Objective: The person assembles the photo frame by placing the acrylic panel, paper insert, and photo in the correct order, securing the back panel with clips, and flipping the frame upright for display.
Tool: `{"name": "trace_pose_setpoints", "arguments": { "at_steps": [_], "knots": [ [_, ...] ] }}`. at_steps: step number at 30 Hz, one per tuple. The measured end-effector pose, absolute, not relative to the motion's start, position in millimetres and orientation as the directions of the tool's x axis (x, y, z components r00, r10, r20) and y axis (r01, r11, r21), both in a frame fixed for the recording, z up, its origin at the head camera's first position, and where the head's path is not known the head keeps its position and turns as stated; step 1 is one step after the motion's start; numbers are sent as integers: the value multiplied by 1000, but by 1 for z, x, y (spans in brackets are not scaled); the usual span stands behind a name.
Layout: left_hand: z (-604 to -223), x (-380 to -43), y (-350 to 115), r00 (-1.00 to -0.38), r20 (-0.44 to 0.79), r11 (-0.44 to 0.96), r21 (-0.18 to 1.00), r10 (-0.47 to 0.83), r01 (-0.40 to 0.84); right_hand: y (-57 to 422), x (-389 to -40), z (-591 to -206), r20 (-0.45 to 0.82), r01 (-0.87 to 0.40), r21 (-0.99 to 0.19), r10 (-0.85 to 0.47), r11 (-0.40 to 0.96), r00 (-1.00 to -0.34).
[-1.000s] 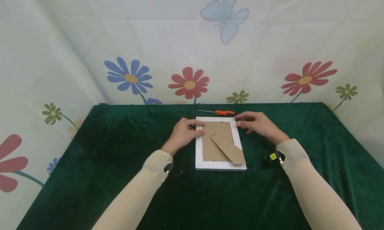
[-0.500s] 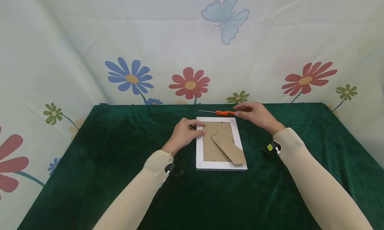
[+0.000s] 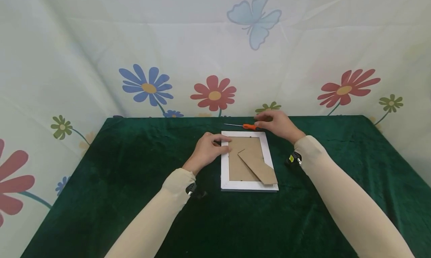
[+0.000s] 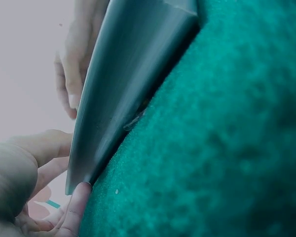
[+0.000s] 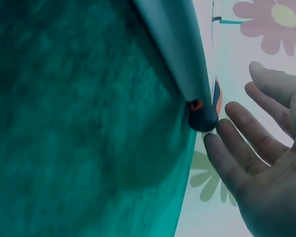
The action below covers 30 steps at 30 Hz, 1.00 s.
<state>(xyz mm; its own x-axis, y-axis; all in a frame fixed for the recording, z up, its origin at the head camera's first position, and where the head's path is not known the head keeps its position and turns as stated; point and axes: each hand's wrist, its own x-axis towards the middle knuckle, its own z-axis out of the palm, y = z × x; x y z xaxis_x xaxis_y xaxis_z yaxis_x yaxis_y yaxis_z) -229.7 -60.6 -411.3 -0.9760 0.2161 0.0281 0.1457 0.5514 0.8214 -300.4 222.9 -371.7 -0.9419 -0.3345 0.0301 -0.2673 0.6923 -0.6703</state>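
A white picture frame point(image 3: 249, 186) lies face down, its brown backboard point(image 3: 243, 143) and folded easel stand point(image 3: 259, 167) facing up. My left hand point(image 3: 207, 149) rests on the frame's left side, thumb and index finger over the border; in the left wrist view a fingertip point(image 4: 79, 200) touches its side edge. Behind the frame lies a screwdriver point(image 3: 249, 126) with an orange and black handle and thin shaft pointing left. Over the handle's end is my right hand point(image 3: 279, 125). In the right wrist view its fingers are spread beside the black handle end point(image 5: 203, 118), holding nothing.
Dark green velvety cloth point(image 3: 134, 198) covers the table. Just past its far edge hangs a pale backdrop point(image 3: 182, 45) printed with flowers and a butterfly. Small dark tabs show along the backboard's rim.
My right hand has moved from the frame's upper right corner, back and to the left, over the screwdriver handle. The left hand has stayed on the frame, which has not visibly shifted.
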Motion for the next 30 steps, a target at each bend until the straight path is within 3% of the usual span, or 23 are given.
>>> {"name": "trace_pose_setpoints", "arguments": {
  "at_steps": [30],
  "knots": [
    [-411, -229, -62, -976, 18, 553, 822, 216, 138, 195, -320, -387, -54, -250, -563, -336, 788, -940]
  ]
}}
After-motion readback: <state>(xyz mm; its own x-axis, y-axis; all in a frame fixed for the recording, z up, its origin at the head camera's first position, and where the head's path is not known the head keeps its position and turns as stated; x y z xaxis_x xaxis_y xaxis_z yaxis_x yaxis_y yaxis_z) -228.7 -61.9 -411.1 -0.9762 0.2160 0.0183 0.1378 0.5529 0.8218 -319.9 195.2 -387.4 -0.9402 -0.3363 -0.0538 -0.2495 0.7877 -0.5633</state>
